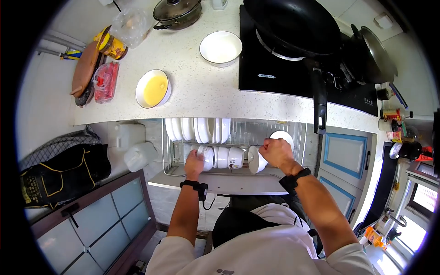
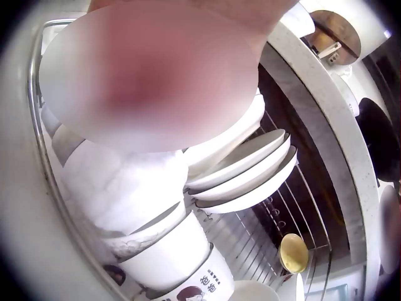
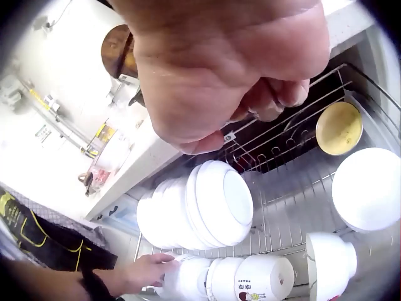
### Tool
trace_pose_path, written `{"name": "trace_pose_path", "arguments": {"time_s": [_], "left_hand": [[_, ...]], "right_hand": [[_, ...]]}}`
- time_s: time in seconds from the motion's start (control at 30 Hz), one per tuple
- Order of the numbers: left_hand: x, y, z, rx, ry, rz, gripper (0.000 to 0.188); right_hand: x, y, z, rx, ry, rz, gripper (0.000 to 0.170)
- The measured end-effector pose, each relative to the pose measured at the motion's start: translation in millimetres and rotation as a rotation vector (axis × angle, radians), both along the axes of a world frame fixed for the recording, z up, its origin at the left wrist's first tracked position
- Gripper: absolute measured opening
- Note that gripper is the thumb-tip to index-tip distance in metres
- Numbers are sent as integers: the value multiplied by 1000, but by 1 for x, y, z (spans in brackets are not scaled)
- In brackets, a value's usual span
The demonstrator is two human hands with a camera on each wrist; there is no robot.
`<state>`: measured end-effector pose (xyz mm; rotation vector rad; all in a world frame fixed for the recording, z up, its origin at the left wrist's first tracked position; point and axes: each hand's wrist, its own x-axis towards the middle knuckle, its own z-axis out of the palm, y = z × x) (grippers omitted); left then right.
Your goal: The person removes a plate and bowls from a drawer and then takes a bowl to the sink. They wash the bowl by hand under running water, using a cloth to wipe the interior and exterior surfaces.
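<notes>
In the head view, a front row of white bowls (image 1: 222,157) lies tipped on their sides in a pulled-out wire rack. My left hand (image 1: 194,164) grips the leftmost bowl (image 1: 207,156); in the right wrist view the fingers of that hand (image 3: 147,273) meet its edge. A blurred patch covers most of the left hand in the left wrist view. My right hand (image 1: 276,152), fingers curled with nothing seen in them, is over the rack's right part, beside a tilted white bowl (image 1: 256,160). White plates (image 2: 247,164) stand on edge behind the bowls.
On the counter (image 1: 192,96) above are a bowl of yellow liquid (image 1: 155,90), an empty white bowl (image 1: 221,48) and a lidded pot (image 1: 178,16). A black wok (image 1: 293,23) sits on the stove, its handle reaching past the counter edge. A small yellow dish (image 3: 339,128) lies in the rack.
</notes>
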<state>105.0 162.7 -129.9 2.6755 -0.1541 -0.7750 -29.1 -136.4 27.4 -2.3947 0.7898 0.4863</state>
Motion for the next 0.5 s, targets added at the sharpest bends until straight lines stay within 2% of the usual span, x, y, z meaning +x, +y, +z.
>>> {"name": "trace_pose_path", "arguments": {"time_s": [0.1,0.2,0.23,0.3,0.4,0.5], "left_hand": [[-1,4,-3,-30,-25,-9,37],[-5,1,11,29,-119,-100,37],[-6,1,16,47,-149,-160,37],[-9,-1,27,85,-209,-278,36],[-15,-14,48,215,-19,-459,34],[-25,-16,42,289,-100,-496,49]], "right_hand": [[-9,-7,2,-73,-27,90,21],[-35,-26,-8,-87,-6,121,22],[-43,-34,-6,-48,103,115,25],[-69,-53,-14,-23,142,57,25],[-116,-80,-21,-13,162,-16,25],[-183,-107,-25,15,109,-114,25]]}}
